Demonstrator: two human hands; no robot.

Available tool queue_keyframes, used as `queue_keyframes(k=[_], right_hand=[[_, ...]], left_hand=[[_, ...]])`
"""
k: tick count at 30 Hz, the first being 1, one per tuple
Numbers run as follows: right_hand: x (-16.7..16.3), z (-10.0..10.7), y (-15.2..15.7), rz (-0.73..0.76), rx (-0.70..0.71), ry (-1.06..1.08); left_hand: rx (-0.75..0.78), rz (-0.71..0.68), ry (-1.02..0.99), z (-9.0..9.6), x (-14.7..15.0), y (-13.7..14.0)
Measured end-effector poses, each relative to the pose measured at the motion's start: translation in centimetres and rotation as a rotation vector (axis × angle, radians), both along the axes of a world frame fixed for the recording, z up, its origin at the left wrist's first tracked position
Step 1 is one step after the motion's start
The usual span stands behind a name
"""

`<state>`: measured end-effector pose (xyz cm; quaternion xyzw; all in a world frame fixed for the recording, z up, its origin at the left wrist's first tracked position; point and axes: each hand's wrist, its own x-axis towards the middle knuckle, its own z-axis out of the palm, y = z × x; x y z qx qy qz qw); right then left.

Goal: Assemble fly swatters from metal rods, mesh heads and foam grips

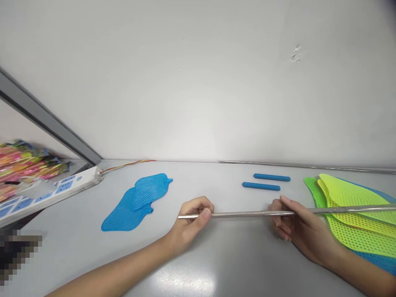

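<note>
Metal rod runs almost level across the view above the table, its thin tip pointing left and its long axis rising very slightly to the right, where it thickens in steps and passes out of the picture. At the far left, a white power strip slants up to the right, and a thin red and yellow wire continues from its end toward the wall. Next come 2 blue mesh pieces, the upper overlapping the lower, both with their short stems to the right. The left hand has its grip pressed together, pinching the rod between thumb and curled fingers just behind the thin tip, which sticks out a little to the left. Right of that, beyond the rod, 2 blue sticks lie side by side, nearly parallel to it. A second rod lies along the foot of the wall. The right hand has a looser grip: the rod crosses in front of its half-curled fingers and passes behind the thumb; how firmly it closes, I cannot tell. At the far right, the rod's thicker part crosses above yellow-green mesh pieces, stacked and overlapping.
</note>
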<state>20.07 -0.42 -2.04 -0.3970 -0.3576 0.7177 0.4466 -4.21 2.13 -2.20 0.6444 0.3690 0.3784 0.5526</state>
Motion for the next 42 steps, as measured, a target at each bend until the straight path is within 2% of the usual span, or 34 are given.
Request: queue_keyframes(k=[5,12,15,18,22,24,27,33,37,42], right_hand=[[-0.2,0.3,-0.3,0.066,0.054,-0.088],[-0.1,-0.3,-0.2,0.237,0.195,-0.226],[-0.1,-0.8,-0.7,0.347,0.222,-0.232],[-0.7,-0.8,-1.6,0.429,0.14,-0.172],[-1.5,-0.5,-2.2,0.504,0.076,-0.129],[-1.7,-0.4,-2.2,0.506,0.062,-0.113],[-1.6,-0.6,-2.0,0.509,0.043,-0.059],[-1.2,-0.9,-2.1,0.517,0.048,-0.022],[-1.2,-0.7,-2.3,0.519,0.049,-0.026],[-1.2,0.0,-2.4,0.57,0.084,-0.143]], left_hand=[[0.052,-0.114,0.115,0.9,0.0,-0.3],[0.26,-0.232,0.219,0.9,-0.1,-0.4],[0.403,-0.338,0.22,0.5,-0.1,-0.6],[0.609,-0.43,0.236,0.0,0.1,-0.8],[0.853,-0.515,0.383,-0.2,0.5,-1.1],[0.871,-0.534,0.459,-0.2,0.5,-1.1],[0.82,-0.566,0.529,-0.3,0.5,-1.1],[0.809,-0.61,0.56,-0.3,0.5,-1.0],[0.84,-0.614,0.557,-0.5,0.5,-1.0],[0.945,-0.598,0.544,-0.8,0.6,-1.2]])
